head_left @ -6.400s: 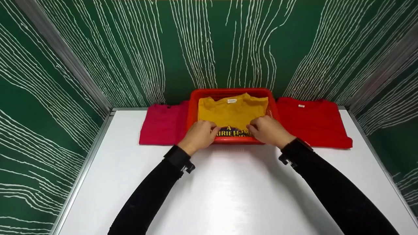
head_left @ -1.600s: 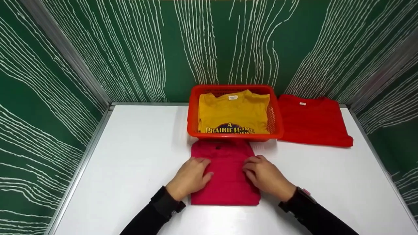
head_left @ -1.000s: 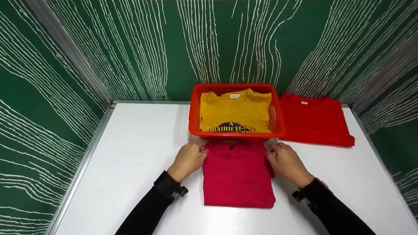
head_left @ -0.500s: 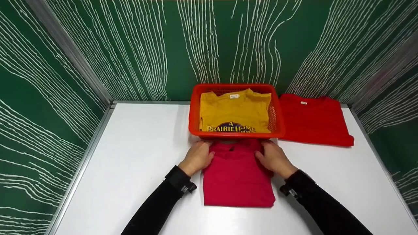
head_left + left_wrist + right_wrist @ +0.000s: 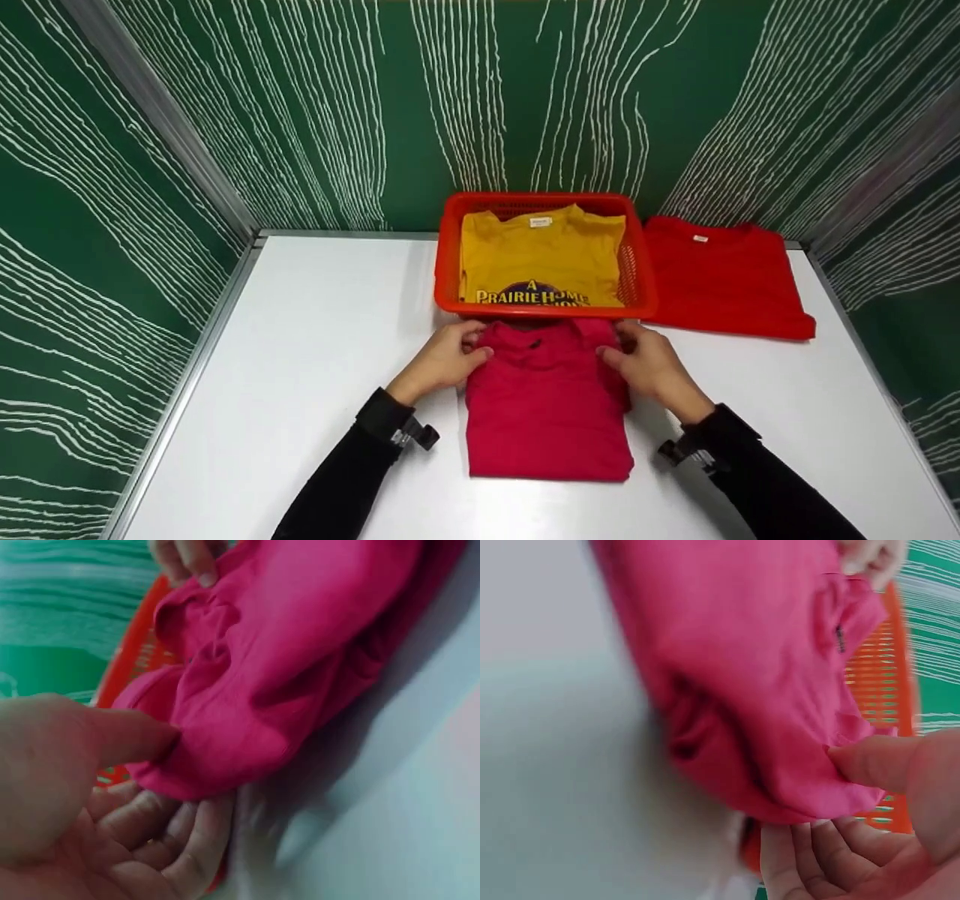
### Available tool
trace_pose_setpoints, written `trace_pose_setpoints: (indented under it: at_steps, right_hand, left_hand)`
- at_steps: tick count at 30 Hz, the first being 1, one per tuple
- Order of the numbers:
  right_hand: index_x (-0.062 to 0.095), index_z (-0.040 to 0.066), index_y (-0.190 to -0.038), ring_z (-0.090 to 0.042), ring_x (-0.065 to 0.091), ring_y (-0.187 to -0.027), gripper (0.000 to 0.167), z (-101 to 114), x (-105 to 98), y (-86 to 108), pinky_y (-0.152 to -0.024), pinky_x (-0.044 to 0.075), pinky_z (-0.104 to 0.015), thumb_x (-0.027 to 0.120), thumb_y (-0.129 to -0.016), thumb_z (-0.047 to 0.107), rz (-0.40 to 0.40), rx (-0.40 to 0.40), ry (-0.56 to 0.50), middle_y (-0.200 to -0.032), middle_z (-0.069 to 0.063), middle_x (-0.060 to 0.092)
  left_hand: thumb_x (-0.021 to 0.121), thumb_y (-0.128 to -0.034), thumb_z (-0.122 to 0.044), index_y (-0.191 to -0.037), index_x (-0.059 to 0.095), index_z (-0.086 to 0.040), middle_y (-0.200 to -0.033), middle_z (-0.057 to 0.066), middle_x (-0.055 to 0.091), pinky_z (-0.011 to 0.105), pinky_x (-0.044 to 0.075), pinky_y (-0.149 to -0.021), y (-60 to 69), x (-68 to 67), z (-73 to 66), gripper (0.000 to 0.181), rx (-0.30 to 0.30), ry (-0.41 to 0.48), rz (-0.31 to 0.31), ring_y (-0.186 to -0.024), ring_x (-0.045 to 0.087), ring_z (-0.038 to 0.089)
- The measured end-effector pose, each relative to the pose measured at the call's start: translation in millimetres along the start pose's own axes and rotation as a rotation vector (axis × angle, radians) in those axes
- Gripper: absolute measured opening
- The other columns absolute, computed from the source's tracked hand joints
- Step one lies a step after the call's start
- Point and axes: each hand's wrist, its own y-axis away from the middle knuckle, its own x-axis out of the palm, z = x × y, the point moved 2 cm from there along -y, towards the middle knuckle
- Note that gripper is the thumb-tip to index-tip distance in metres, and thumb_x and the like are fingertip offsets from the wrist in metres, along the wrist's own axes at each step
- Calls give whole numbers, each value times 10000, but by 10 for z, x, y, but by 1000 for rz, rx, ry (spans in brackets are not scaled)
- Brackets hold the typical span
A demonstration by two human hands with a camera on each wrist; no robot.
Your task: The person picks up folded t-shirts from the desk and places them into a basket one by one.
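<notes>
A folded magenta T-shirt [image 5: 547,420] lies on the white table, just in front of the red plastic basket [image 5: 540,309]. At its far left corner my left hand [image 5: 442,356] pinches the cloth, thumb on top and fingers underneath. My right hand [image 5: 654,366] grips the far right corner the same way. Both wrist views show the magenta T-shirt [image 5: 247,712] between thumb and fingers, with its collar end slightly raised. Inside the basket lies a folded yellow T-shirt [image 5: 540,259] with printed lettering.
A folded red T-shirt [image 5: 724,277] lies right of the basket, close against it. Green walls [image 5: 300,112] with white wavy lines enclose the back and sides of the white table [image 5: 315,322].
The magenta T-shirt has come from left of the basket to the front of it. Both hands left the yellow T-shirt, rested on the magenta one, then took hold of its far corners.
</notes>
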Motion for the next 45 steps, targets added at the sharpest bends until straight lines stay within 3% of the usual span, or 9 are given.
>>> trace_pose_setpoints:
  at_steps: [6,11,14,18,22,30,38,45]
  right_hand:
    - [755,47,-1318,-201,640,-968,331,214,-277,169,-798,533,-221,783,-1008,160,-9,-46,-77,-1135,-128,759]
    - [778,49,-1160,-120,652,-891,180,397,-526,225,-776,532,-181,777,-982,26,-67,-149,-91,-1032,-110,755]
    - [783,48,-1169,-110,684,-888,190,486,-662,179,-777,554,-163,768,-984,9,-90,-202,-74,-1043,-124,782]
    - [786,75,-1276,-167,675,-876,253,545,-796,40,-734,567,-174,742,-1027,64,-75,-205,-76,-1106,-140,785]
    - [784,72,-1302,-172,668,-852,250,551,-863,-140,-714,594,-184,736,-1062,127,-57,-209,-100,-1113,-149,774]
    - [790,78,-1300,-165,583,-807,251,639,-1019,-422,-655,480,-152,728,-1077,177,-145,-284,-46,-1065,-111,737]
    - [816,100,-1267,-155,570,-741,227,766,-1144,-733,-623,455,-181,713,-1078,171,-200,-276,4,-993,-102,751]
    - [828,79,-1199,-117,462,-634,199,752,-1124,-1100,-541,381,-213,705,-1078,180,-187,-268,75,-937,-103,715]
  left_hand:
    - [727,-1010,-183,-1365,711,-32,-1290,141,795,398,607,-1012,128,-195,-159,387,58,69,-3,-1172,749,253]
    - [704,-978,-109,-1263,721,-69,-1221,100,788,315,568,-949,154,-362,-376,288,120,120,-51,-1066,695,205]
    - [701,-982,-95,-1318,713,-72,-1203,101,779,299,549,-921,114,-450,-480,338,154,149,-83,-1020,660,192]
    - [705,-997,-123,-1417,702,-64,-1209,99,778,296,555,-907,4,-542,-578,425,181,123,-119,-988,665,178]
    - [691,-1008,-146,-1356,733,-54,-1134,104,766,293,558,-870,-133,-611,-643,362,184,102,-130,-943,662,176]
    - [742,-1024,-220,-1296,767,-108,-1048,62,778,290,553,-794,-374,-799,-780,295,158,69,-194,-883,675,171]
    - [778,-1005,-242,-1208,808,-131,-972,14,747,277,498,-747,-636,-1005,-895,233,142,10,-231,-828,614,140]
    - [746,-1041,-235,-1202,785,-118,-924,-12,686,264,486,-744,-924,-1067,-882,203,49,-44,-201,-790,587,119]
